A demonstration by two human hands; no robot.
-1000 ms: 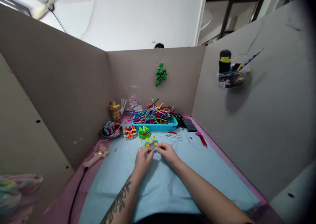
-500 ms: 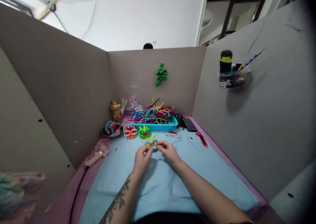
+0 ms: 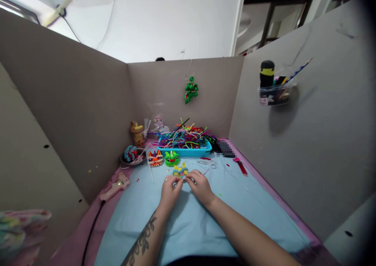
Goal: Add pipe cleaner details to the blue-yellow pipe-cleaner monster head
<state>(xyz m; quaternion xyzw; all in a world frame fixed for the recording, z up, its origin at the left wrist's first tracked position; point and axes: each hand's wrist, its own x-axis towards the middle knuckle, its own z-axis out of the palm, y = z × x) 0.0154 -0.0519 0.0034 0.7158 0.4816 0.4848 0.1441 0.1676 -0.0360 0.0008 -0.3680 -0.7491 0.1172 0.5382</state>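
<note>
A small blue and yellow pipe-cleaner animal head [image 3: 180,169] with two yellow ears is at the middle of the table, at my fingertips. My left hand [image 3: 171,188] pinches at its lower edge from the left. From the right, my right hand [image 3: 201,186] has thumb and forefinger pressed together at the same edge. The fingertips of both hands nearly meet, and they hide the lower part of the head. Just beyond stand a green pipe-cleaner head [image 3: 172,159] and an orange one [image 3: 155,159].
A blue tray [image 3: 188,152] piled with pipe cleaners [image 3: 188,135] stands at the back. Scissors [image 3: 208,163] lie right of centre, near a red strip [image 3: 242,168]. At the left are a glue gun [image 3: 116,187] with its cord and a dark bowl [image 3: 133,162]. Grey partitions enclose the table.
Both hands have shifted slightly nearer to me and their fingertips have come together below the blue and yellow head. More of its face now shows. A small green bit now shows on the cloth.
</note>
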